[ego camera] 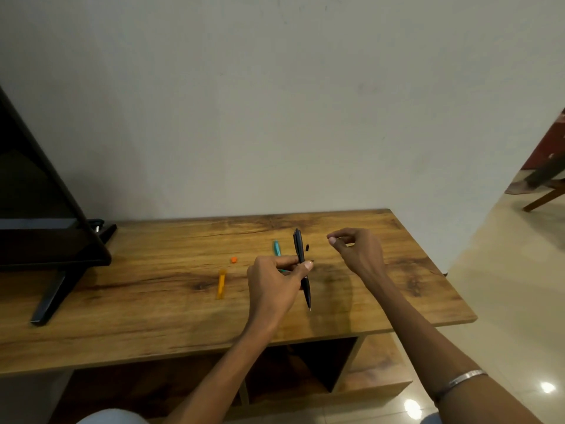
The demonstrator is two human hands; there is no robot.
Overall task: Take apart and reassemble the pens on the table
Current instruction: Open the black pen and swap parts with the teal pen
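Left hand [276,281] pinches black pen [302,267] mid-barrel, above bench [153,301], tip toward person, likely steadied for work. Right hand [356,250] just right of pen, fingertips together; whether grip clamps small part, cannot tell. Teal pen [276,248] behind; orange piece [221,284] left.

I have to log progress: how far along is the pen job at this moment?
Partly through. The orange pen piece and its small orange cap lie apart on the table, so that pen still needs reassembly. The left hand grips the black pen; the right hand hovers with pinched fingertips. The teal pen lies behind.
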